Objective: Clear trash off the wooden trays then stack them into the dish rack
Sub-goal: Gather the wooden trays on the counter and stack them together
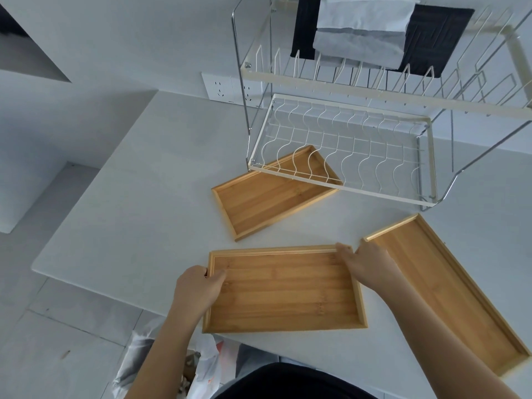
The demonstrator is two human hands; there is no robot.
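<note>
On white counter (138,197), by rack (339,156): left hand (198,286), right hand (365,263) each closed on near tray (285,292) ends; grey floor tiles below.

Soft, even, dim daylight; faint shadows, wide-angle bending toward the edges.

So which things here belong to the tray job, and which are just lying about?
Job:
- near tray, held by left hand and right hand
- far tray
- right-side tray
- dish rack
- trash bag below the counter edge

Lying about:
- wall sockets
- cloths behind the rack
</note>
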